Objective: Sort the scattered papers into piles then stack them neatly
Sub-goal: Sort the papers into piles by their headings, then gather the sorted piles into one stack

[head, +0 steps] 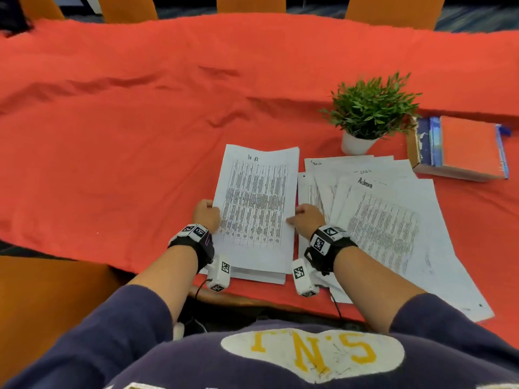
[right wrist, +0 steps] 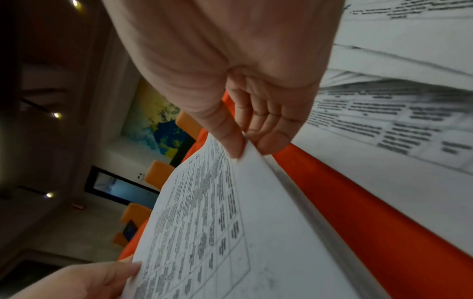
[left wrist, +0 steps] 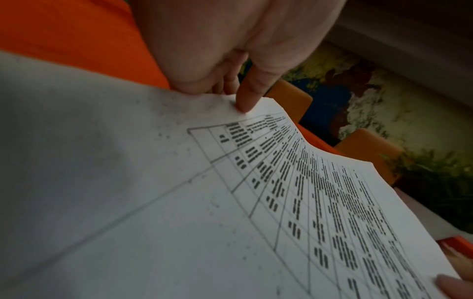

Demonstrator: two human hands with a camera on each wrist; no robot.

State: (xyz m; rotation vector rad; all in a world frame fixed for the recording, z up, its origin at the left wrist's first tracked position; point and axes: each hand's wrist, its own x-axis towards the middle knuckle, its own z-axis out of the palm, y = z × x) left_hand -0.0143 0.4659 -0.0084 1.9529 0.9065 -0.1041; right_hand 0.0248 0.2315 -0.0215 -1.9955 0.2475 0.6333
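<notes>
A stack of printed sheets headed "HR" point(head: 254, 209) is held between both hands above the red tablecloth point(head: 126, 153). My left hand point(head: 207, 214) pinches its left edge, thumb on top point(left wrist: 247, 101). My right hand point(head: 307, 219) pinches its right edge, thumb on top and fingers beneath point(right wrist: 238, 141). The HR sheets point(left wrist: 281, 202) bow slightly, and the stack's edge point(right wrist: 289, 188) shows several layers. To the right lies a fanned, untidy spread of papers point(head: 393, 220), its top sheet headed "Admin".
A small potted green plant point(head: 368, 116) stands behind the scattered papers. A pile of books with an orange cover point(head: 460, 148) lies at the far right. Orange chairs point(head: 250, 4) line the table's far side and another point(head: 47, 299) stands at my left.
</notes>
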